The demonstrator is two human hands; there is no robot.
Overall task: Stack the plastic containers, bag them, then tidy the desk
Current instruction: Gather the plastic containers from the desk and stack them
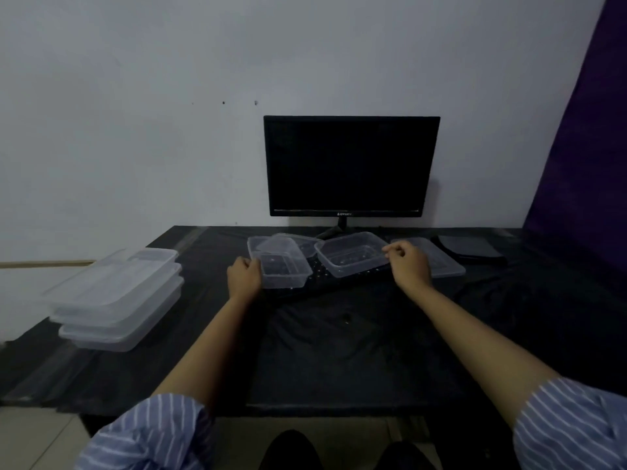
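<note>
Hands (244,274) (405,262) on two of several clear containers (278,266) (353,254)

Head cam, wide-angle, looks fwd/down over desk (339,351), close.

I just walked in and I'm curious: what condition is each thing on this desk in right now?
Monitor: screen dark, upright against the wall.
Left container: open, no lid, left hand grips its edge.
Right container: open, tilted on the keyboard, right hand pinches its rim.
Lid: lying flat behind the right hand.
Stacked containers: piled at the desk's left edge, untouched.
</note>
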